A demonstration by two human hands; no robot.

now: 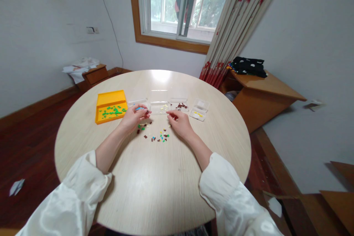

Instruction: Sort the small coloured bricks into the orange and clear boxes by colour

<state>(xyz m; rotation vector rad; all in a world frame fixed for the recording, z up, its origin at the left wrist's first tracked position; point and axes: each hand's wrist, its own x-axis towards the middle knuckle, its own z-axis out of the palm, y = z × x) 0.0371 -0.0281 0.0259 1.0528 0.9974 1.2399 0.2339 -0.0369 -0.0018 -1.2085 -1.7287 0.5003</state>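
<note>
My left hand (134,118) is closed in a pinch over the near edge of a clear box (137,100) holding blue pieces. Small dark bits show at its fingertips, too small to name. Across a narrow gap, my right hand (181,122) has its fingers curled together, with a small dark brown brick (174,117) showing between them. Loose brown, green, blue, yellow and cream bricks (163,137) lie scattered on the table between and below the hands. Beyond the fingers stands another clear box (155,108) with a few cream pieces.
At the left of the round table (155,184) is an open yellow box (110,98) with green pieces. Right of centre are a clear box of brown pieces (181,106) and a small clear case (201,105) with yellow pieces. A wooden cabinet (265,96) stands beyond the table.
</note>
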